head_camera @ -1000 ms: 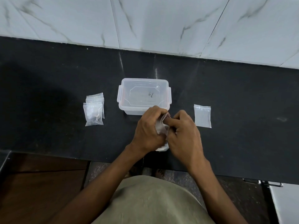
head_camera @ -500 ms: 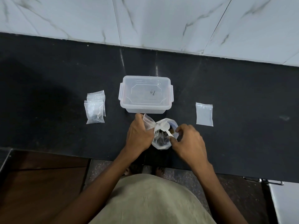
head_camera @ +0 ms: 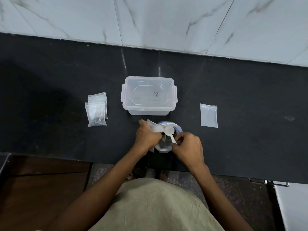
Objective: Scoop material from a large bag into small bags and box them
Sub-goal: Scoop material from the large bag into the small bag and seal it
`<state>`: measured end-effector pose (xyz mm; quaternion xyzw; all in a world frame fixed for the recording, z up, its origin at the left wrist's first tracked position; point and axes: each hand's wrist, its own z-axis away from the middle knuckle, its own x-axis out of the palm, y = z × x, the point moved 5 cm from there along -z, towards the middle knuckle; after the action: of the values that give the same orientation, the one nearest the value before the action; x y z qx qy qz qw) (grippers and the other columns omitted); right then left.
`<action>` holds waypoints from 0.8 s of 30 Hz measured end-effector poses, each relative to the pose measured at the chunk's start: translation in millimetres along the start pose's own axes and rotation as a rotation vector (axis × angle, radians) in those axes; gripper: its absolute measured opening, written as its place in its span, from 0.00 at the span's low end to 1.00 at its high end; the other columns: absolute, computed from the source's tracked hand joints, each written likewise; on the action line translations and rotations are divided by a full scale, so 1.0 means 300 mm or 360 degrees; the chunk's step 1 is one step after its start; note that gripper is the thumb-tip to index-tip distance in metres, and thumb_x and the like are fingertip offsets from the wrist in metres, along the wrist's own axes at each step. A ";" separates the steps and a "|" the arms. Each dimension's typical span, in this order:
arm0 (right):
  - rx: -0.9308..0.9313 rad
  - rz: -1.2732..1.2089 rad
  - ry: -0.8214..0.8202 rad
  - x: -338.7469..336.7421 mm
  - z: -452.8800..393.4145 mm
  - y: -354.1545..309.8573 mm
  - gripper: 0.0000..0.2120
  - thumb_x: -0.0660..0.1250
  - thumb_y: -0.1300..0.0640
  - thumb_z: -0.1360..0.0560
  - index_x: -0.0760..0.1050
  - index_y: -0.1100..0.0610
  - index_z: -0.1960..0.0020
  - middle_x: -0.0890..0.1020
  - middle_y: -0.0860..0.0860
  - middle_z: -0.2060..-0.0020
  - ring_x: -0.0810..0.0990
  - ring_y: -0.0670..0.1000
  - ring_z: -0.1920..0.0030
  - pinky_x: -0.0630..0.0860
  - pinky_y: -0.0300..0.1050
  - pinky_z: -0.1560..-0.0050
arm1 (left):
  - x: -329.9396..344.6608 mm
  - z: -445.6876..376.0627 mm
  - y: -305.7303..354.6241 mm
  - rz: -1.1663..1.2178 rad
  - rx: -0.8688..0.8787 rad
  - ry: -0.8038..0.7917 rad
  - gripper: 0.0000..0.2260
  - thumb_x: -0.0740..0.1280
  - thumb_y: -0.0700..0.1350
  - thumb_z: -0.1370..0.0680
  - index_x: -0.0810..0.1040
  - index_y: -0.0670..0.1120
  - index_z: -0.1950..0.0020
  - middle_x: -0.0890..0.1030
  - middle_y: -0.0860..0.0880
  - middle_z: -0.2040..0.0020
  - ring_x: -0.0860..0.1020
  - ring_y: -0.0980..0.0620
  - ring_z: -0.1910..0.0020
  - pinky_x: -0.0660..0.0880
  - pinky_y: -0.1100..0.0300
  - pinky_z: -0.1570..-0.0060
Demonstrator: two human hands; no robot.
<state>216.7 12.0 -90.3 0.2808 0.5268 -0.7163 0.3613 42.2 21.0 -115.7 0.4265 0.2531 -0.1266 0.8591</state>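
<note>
1. Lidded plastic box (head_camera: 148, 96) shut, just behind the hands; needs opening before boxing.
2. Large bag (head_camera: 166, 140) at counter edge, left hand (head_camera: 146, 136) clutching a small bag (head_camera: 154, 126) by its mouth; could tip.
3. Right hand (head_camera: 189, 147) pinching white scoop (head_camera: 170, 133); material may spill.

I stand at a black counter (head_camera: 50, 90) backed by a white marbled tile wall (head_camera: 166, 20). Below its near edge lie a speckled floor (head_camera: 233, 189) and brown wood (head_camera: 41, 189).

Both forearms reach forward over the counter; left hand (head_camera: 147, 136) clenched, right hand (head_camera: 189, 148) pinching, fingers curled.
</note>
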 end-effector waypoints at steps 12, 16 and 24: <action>-0.0613 0.0262 0.0469 -0.054 0.036 -0.041 0.03 0.73 0.65 0.35 0.82 0.59 0.63 0.77 0.52 0.69 0.75 0.55 0.71 0.74 0.47 0.75 | -0.016 -0.010 -0.026 0.0313 -0.0061 -0.0003 0.18 0.69 0.42 0.27 0.69 0.45 0.39 0.77 0.48 0.45 0.77 0.49 0.50 0.71 0.60 0.61; -0.0790 0.0271 0.0352 -0.001 0.028 -0.044 0.02 0.72 0.66 0.35 0.83 0.61 0.63 0.77 0.52 0.68 0.75 0.54 0.70 0.74 0.47 0.74 | -0.019 -0.010 -0.022 0.0364 -0.0016 0.0022 0.15 0.70 0.42 0.27 0.73 0.45 0.42 0.79 0.49 0.47 0.77 0.56 0.56 0.71 0.63 0.64; -0.0771 0.0400 0.0172 0.048 0.016 -0.021 0.03 0.74 0.67 0.36 0.82 0.61 0.65 0.73 0.52 0.67 0.73 0.54 0.69 0.73 0.49 0.76 | -0.060 -0.010 -0.015 0.0571 0.0108 0.0313 0.14 0.78 0.43 0.29 0.77 0.46 0.47 0.81 0.53 0.53 0.79 0.58 0.57 0.73 0.67 0.62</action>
<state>203.2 5.5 -96.6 0.2872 0.6621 -0.5031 0.4754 24.2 20.6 -110.4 0.5037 0.2515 0.0622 0.8241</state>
